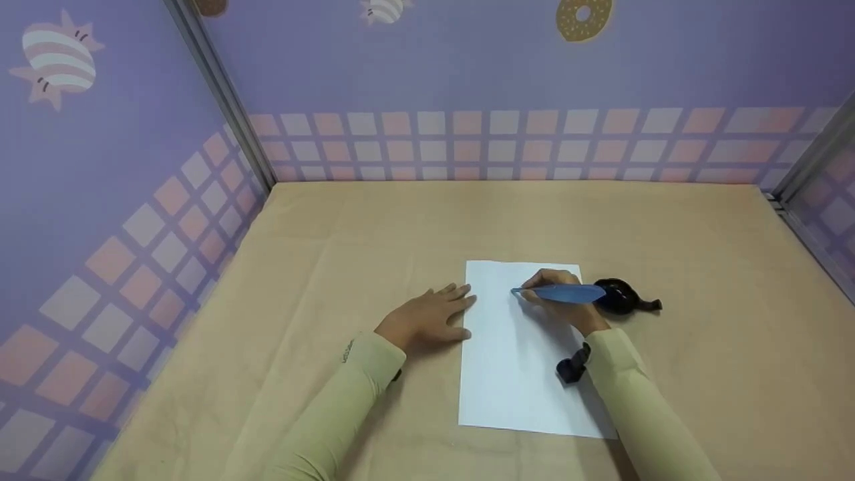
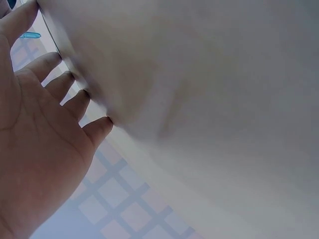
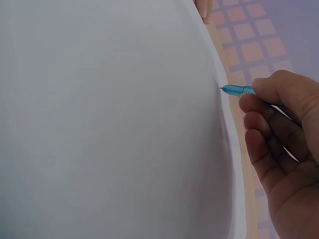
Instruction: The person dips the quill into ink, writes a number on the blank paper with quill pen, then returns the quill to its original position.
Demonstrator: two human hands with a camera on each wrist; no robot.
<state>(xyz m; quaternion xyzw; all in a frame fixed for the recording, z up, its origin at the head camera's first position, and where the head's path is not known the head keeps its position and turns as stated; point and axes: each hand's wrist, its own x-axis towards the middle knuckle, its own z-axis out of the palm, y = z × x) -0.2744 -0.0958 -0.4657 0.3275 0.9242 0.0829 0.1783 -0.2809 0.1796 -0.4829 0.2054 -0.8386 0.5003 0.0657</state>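
A white sheet of paper (image 1: 514,374) lies on the tan table (image 1: 334,234). My right hand (image 1: 558,297) grips a blue quill-shaped pen (image 1: 558,292), its tip over the paper's upper part; in the right wrist view the pen tip (image 3: 234,90) hovers just above the sheet (image 3: 99,124). My left hand (image 1: 431,318) rests flat on the table with straight fingers, fingertips touching the paper's left edge. In the left wrist view its fingers (image 2: 60,84) press flat against the surface. A black ink pot (image 1: 621,297) stands just right of the paper, behind my right hand.
Purple patterned walls (image 1: 467,80) enclose the table on three sides, with metal posts at the corners (image 1: 227,100). A black strap (image 1: 573,367) sits on my right wrist.
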